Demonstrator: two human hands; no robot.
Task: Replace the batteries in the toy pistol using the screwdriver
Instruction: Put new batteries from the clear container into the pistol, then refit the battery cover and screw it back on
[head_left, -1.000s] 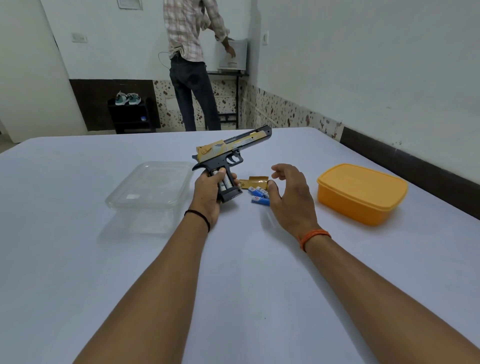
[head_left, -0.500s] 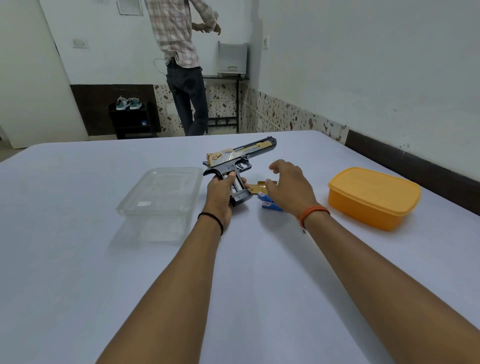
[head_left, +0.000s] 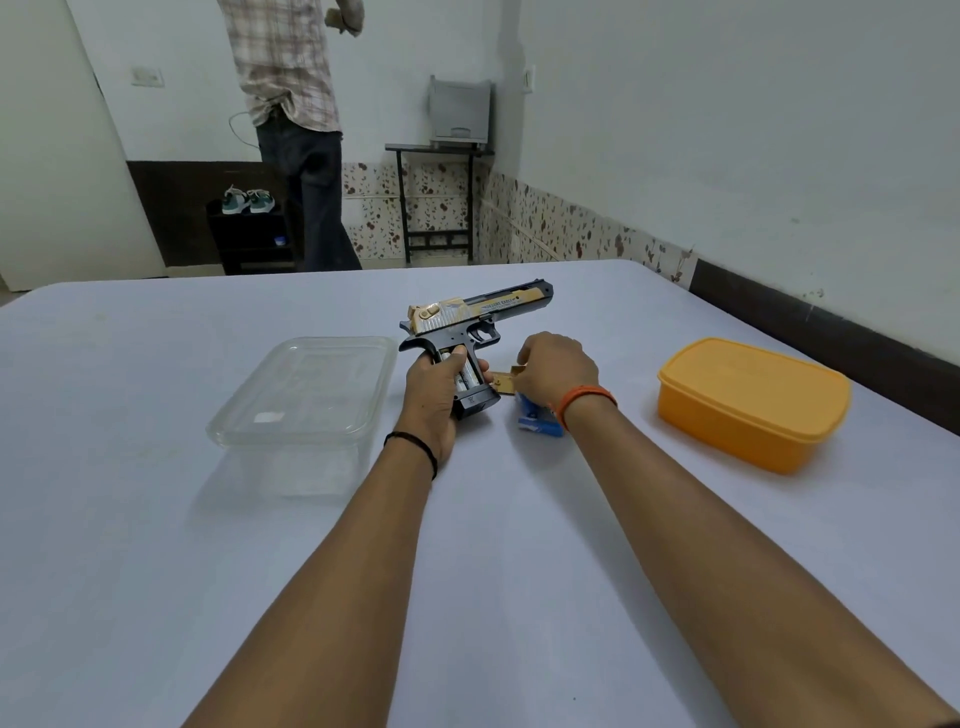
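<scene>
On the white table (head_left: 156, 519), right in the middle, we have the toy pistol (head_left: 470, 322) held up by its grip in our left hand (head_left: 434, 395), fingers wrapped around the handle and the muzzle pointing away to the right. We can see the grip's side lying open, with pale batteries (head_left: 464, 375) showing inside the handle between our fingers. Our right hand (head_left: 558, 371) is down just beside the pistol's base, fingers curled over the small gold cover plate (head_left: 505, 381) on the table; it touches the plate, but we cannot tell whether it truly grips it. Tucked under that right wrist, with its orange band (head_left: 584, 400), we spot a blue-and-white cluster of loose batteries (head_left: 537, 418) lying on the cloth. Over on the left sits a clear plastic container (head_left: 304, 389) with its lid on, near our left hand but apart from it. Well off to the right, an orange lidded box (head_left: 748, 402) rests closed. Beyond the table's far edge, a person in a checked shirt (head_left: 285, 62) stands near a dark stand carrying a pair of shoes (head_left: 248, 200).
</scene>
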